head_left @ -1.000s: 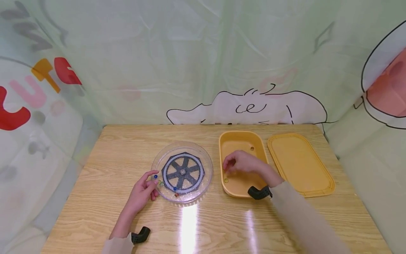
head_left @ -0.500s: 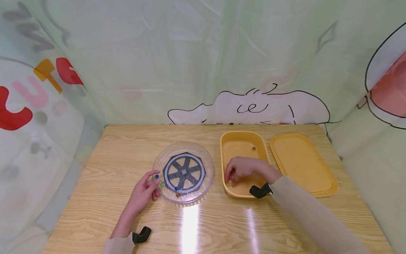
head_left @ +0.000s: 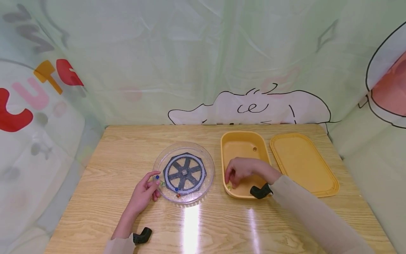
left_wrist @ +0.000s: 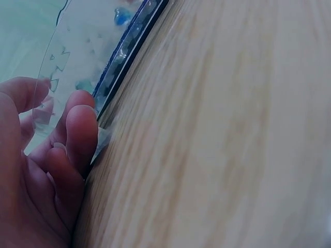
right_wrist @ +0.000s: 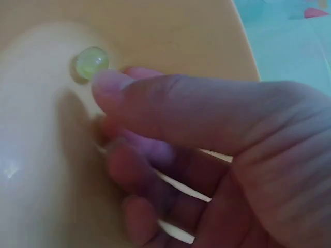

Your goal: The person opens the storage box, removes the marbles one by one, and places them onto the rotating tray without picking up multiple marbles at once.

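My left hand [head_left: 144,192] holds the left edge of a clear round dish [head_left: 210,176], with fingers on both sides of its see-through wall in the left wrist view. A dark six-spoked wheel pattern [head_left: 171,175] shows in the dish. Near that hand lie blue [head_left: 157,177] and greenish [head_left: 163,183] marbles; another blue marble [head_left: 176,189] and a red one [head_left: 178,195] sit at the front. My right hand [head_left: 242,171] reaches into an orange box [head_left: 245,194], fingers loosely bent. Its thumb tip is right at a yellow-green marble [right_wrist: 92,63], which is not between the fingers.
An amber marble [head_left: 255,149] lies at the far right inside the box. The orange lid [head_left: 304,164] rests flat on the wooden table [head_left: 127,148] to the box's right. A printed curtain [head_left: 152,63] hangs behind and at both sides.
My right hand has come down to the box's near left corner. The yellow-green marble has shifted toward the front wall. My left hand keeps its hold on the dish.
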Available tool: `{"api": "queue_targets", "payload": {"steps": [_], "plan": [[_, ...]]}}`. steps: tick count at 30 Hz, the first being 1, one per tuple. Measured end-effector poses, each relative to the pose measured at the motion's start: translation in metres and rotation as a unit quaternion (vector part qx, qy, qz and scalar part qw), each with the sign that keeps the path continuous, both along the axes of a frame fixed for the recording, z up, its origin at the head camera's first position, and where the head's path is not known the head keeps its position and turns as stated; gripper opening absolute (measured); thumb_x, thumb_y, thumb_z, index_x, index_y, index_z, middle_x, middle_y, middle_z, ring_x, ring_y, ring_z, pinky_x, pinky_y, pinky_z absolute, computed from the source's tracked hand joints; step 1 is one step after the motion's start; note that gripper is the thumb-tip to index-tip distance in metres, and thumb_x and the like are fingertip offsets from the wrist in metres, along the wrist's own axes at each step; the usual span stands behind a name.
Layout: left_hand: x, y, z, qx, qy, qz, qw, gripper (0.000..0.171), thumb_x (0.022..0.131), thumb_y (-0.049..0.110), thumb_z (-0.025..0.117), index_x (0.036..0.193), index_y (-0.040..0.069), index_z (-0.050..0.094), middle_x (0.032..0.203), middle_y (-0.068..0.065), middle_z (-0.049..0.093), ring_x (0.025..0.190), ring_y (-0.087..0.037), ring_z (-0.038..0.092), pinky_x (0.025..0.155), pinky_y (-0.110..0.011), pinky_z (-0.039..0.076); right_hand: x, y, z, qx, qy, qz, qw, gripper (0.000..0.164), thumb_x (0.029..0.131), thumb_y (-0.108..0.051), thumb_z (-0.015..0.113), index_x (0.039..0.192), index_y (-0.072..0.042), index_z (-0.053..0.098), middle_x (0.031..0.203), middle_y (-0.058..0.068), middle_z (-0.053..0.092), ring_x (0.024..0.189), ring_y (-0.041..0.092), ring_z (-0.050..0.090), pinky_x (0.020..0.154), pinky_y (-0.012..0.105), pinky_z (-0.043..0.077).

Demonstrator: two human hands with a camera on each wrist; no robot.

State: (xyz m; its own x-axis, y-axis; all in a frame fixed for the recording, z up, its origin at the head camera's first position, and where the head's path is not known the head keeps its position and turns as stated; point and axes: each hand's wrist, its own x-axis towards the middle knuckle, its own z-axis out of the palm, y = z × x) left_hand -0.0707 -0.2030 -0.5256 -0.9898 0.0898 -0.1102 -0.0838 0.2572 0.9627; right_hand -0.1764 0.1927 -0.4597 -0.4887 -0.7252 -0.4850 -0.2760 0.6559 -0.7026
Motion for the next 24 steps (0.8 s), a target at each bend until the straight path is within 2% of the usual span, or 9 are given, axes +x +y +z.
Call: {"api": "queue_targets", "payload": {"steps": [5, 13, 18, 24], "plan": [[-0.0002, -0.0001, -0.0003, -0.001, 0.002, -0.001, 1.0000, 0.034, 0.102, 0.018, 0.058, 0.136, 0.014, 0.054, 0.067, -0.012, 0.062, 0.051, -0.020, 0.057, 0.051, -0.031, 0.052, 0.0028, 0.0037, 0.0019, 0.015, -0.037, -0.011, 0.999, 0.020, 0.076, 0.003, 0.080, 0.092, -0.009, 0.075, 0.070, -0.002, 0.068, 0.066, 0.008, 0.062, 0.066, 0.023, 0.049], [-0.0002, 0.0003, -0.0001, -0.003, 0.002, 0.004, 1.0000, 0.034, 0.102, 0.018, 0.059, 0.136, 0.014, 0.055, 0.067, -0.012, 0.062, 0.051, -0.020, 0.057, 0.051, -0.031, 0.052, 0.0070, 0.0026, 0.0007, 0.008, -0.119, -0.050, 0.992, 0.021, 0.080, 0.009, 0.072, 0.096, -0.005, 0.071, 0.069, 0.012, 0.070, 0.059, 0.015, 0.065, 0.054, 0.024, 0.048], [-0.0004, 0.0001, -0.0016, -0.004, 0.000, 0.002, 1.0000, 0.034, 0.102, 0.020, 0.059, 0.136, 0.018, 0.054, 0.068, -0.013, 0.062, 0.052, -0.021, 0.057, 0.052, -0.032, 0.053, 0.0070, 0.0018, -0.0012, -0.006, -0.138, -0.054, 0.989, 0.019, 0.081, 0.006, 0.073, 0.095, -0.005, 0.071, 0.072, 0.012, 0.071, 0.060, 0.015, 0.064, 0.054, 0.024, 0.048], [-0.0004, 0.0001, -0.0019, -0.003, 0.001, 0.002, 1.0000, 0.035, 0.102, 0.019, 0.059, 0.136, 0.018, 0.054, 0.068, -0.013, 0.062, 0.052, -0.021, 0.057, 0.052, -0.032, 0.053, 0.0027, 0.0041, -0.0074, -0.048, -0.133, -0.041, 0.989, 0.018, 0.079, 0.006, 0.075, 0.095, -0.001, 0.072, 0.076, 0.007, 0.071, 0.068, 0.010, 0.064, 0.065, 0.023, 0.051]]}}
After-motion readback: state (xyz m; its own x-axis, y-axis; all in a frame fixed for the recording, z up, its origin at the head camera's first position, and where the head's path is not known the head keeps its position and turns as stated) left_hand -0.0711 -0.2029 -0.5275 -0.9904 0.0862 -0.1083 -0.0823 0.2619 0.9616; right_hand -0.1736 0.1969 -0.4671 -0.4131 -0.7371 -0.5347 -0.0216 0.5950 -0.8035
